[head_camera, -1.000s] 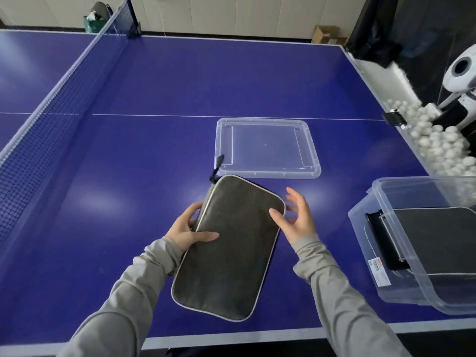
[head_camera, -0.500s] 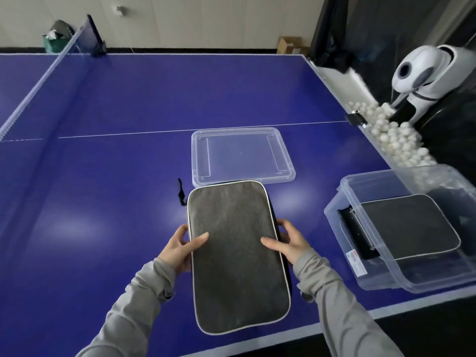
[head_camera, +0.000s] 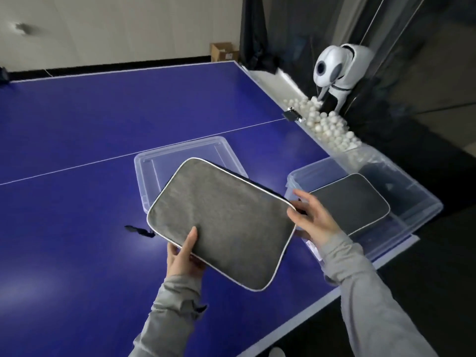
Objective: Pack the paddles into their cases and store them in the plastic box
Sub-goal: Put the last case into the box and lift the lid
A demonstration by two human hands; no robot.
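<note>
From the head view, a grey case (head_camera: 224,222) with pale piping sits at the centre of the frame, tilted, held above the blue table (head_camera: 77,140). The left hand (head_camera: 181,256) grips its lower left edge, thumb lying on top of the fabric and fingers curled beneath. The right hand (head_camera: 313,219) holds the right-hand edge, thumb on the piping and the index finger stretched out above; the other fingers are hidden behind the case. A dark zip pull (head_camera: 140,231) hangs off the case's left corner.

Behind the case, partly covered by it, a clear lid (head_camera: 185,153) lies flat on the table. At centre right the clear plastic box (head_camera: 412,202) stands at the table's corner, just beside the right hand, with a second case (head_camera: 353,202) lying flat inside it. A small label on the box's near wall is mostly hidden by the right sleeve (head_camera: 360,284) and cannot be read.

Along the table's right edge, in the upper right, a trough (head_camera: 280,82) holds a heap of white balls (head_camera: 324,124), and a white ball machine (head_camera: 337,65) stands over it in front of a dark curtain (head_camera: 283,29). A cardboard carton (head_camera: 224,51) sits on the floor by the far wall, top centre; its print is too small to read. A white line (head_camera: 77,164) crosses the table from the left edge to the trough.
</note>
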